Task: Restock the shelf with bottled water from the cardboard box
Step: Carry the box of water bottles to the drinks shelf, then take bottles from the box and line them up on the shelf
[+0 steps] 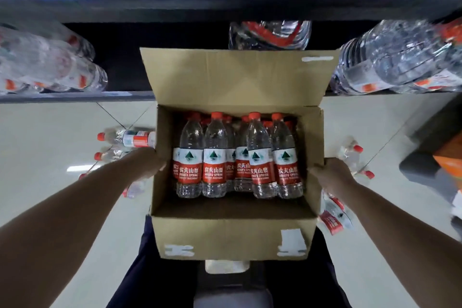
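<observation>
Pale floor [62, 132] runs up to the dark shelf [75, 96], loose bottles [130, 139] lying on either side, and the cardboard box [232, 235] sits just before it with the bottled water [260, 157] upright inside. My left grip [156, 160] clasps its left wall, my right grip [327, 170] its right wall. I'd keep it level and steady it before lifting bottles out.
</observation>
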